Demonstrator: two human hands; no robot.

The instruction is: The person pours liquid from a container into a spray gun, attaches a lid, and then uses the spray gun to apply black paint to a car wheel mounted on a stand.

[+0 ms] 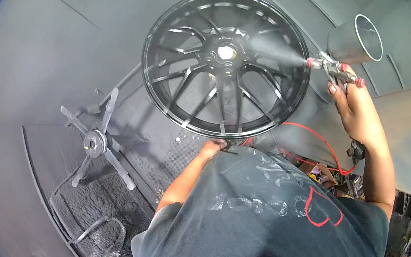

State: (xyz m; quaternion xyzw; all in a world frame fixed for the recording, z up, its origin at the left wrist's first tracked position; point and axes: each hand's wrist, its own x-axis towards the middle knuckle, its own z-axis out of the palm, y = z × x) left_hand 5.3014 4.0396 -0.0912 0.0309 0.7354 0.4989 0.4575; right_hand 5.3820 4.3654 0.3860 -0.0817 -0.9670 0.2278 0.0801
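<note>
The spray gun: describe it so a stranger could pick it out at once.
Start at the big glossy black wheel in the grey booth. Right of its rim, the right hand holds the spray gun. Its red knobs, grey cup on top and mist aimed at the spokes set it apart.

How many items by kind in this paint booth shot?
Black spoked wheel rim: 1
Spray gun with cup, in right hand: 1
Grey cross-armed stand: 1
Red hose: 1
Total: 4
Left hand is at the rim's lower edge.

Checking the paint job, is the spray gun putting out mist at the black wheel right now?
Yes, a pale mist fans from the spray gun in the right hand onto the black wheel.
</note>
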